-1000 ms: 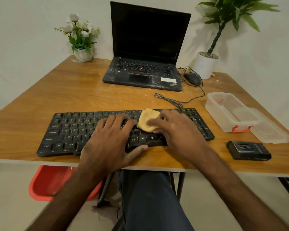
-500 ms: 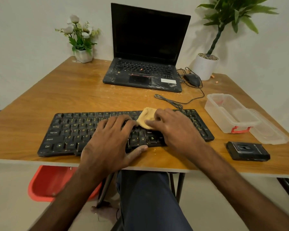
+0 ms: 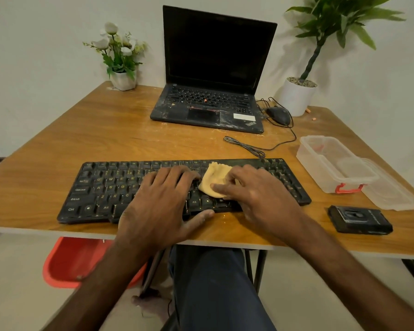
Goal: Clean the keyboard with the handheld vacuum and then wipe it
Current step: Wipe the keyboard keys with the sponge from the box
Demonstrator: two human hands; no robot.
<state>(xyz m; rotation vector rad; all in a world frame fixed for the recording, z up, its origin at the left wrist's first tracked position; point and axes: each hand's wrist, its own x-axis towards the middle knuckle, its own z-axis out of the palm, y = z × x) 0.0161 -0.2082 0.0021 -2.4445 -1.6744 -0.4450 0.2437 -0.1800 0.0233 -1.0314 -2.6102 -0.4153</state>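
R hand (image 3: 256,187) grip: fingers laid nearly flat and close together, thumb stretched out to the left, pressing the yellow cloth (image 3: 213,180) down on the keyboard (image 3: 101,187). No pinch visible. The cloth sits right of the keyboard's centre, bunched up at its far edge, w/ part of it hidden under the fingers.

L hand (image 3: 163,199) grip: spread, palm down on the keys just left of the cloth. Fingertips reach the mid rows and the thumb lies along the keyboard's near edge. It holds nothing.

The keyboard is black, lying lengthwise along the near edge of the wooden bench (image 3: 105,132), w/ pale specks on keys and frame.

The black handheld vacuum (image 3: 360,220) lies flat on the bench to the right of the keyboard, near the front edge, apart from both hands.

Just beyond it is a clear plastic box (image 3: 320,163) w/ a red clasp, its lid (image 3: 392,194) alongside on the right.

At the far centre is an open laptop (image 3: 208,108), screen dark, w/ a wired mouse (image 3: 279,115) to its right. A coiled cable (image 3: 246,146) lies btwn laptop and keyboard.

A small pot of white flowers (image 3: 122,80) stands at the far left corner, and a white plant pot (image 3: 296,96) at the far right.

Under the bench there's a red plastic item (image 3: 65,263) on the left, and the person's leg in dark blue cloth.
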